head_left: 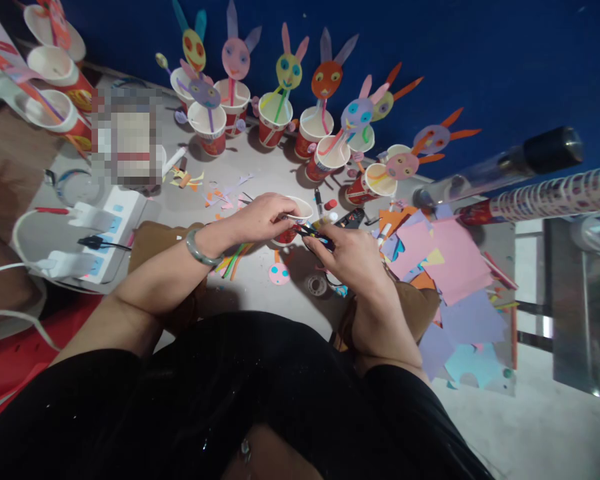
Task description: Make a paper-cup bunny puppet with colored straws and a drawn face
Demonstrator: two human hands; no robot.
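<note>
The left hand (263, 217), a pale green bangle (200, 248) on its wrist, lies over the rim of a red-and-white paper cup (293, 223) standing on the grey worktop (260, 180), its fingers curled down around the cup's near side. The right hand (347, 257) sits just beside the cup, its fingers pinched on a thin dark tool (313, 232) whose tip touches the cup's wall; what kind of tool it is cannot be told. A small pink paper disc with blue dots (279, 273) lies on the worktop just in front of the cup. Behind, a curved row of finished paper cups with rabbit-eared paper faces (290, 70) stands along the blue wall (480, 53). A heap of pink, purple and orange paper sheets (450, 260) lies to the right, a white power strip (115, 213) to the left.
</note>
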